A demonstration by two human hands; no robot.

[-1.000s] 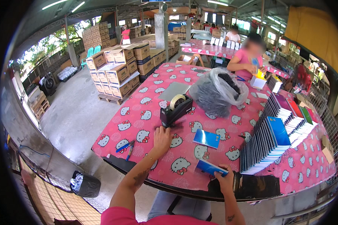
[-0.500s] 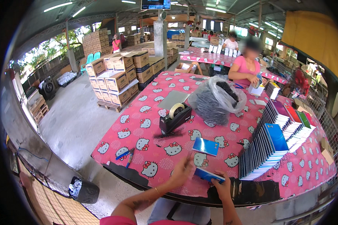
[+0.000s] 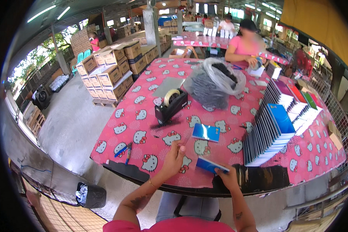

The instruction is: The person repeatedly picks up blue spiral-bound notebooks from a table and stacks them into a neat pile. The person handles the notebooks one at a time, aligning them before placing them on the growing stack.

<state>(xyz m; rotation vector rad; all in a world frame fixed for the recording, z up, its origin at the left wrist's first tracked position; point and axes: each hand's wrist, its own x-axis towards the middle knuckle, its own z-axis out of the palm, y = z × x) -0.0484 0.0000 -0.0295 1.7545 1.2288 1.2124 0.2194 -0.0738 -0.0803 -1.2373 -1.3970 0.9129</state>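
Observation:
My right hand [image 3: 229, 177] grips a small blue-covered notebook [image 3: 209, 165] by its right end, just above the table's near edge. To its left, my left hand [image 3: 174, 158] is raised over the table with thumb and fingers pinched together. A faint thin line rises from those fingertips, but I cannot make out what it is. Beyond the hands, another blue notebook [image 3: 206, 132] lies flat on the table. At the right stands a tall stack of spiral-bound notebooks [image 3: 263, 133] with a blue cover on top.
The pink patterned table [image 3: 116, 143] holds a black tape dispenser [image 3: 171, 106], black coils [image 3: 166, 122], pens [image 3: 124, 151] and a clear bag of black coils [image 3: 210, 87]. Other notebook stacks [image 3: 295, 96] stand right. Across the table is a co-worker [image 3: 245, 48]. Cartons [image 3: 106, 73] stand left.
The whole view has shifted, so the table sits higher in the picture. My left hand has moved slightly left, away from the held notebook. My right hand keeps its grip.

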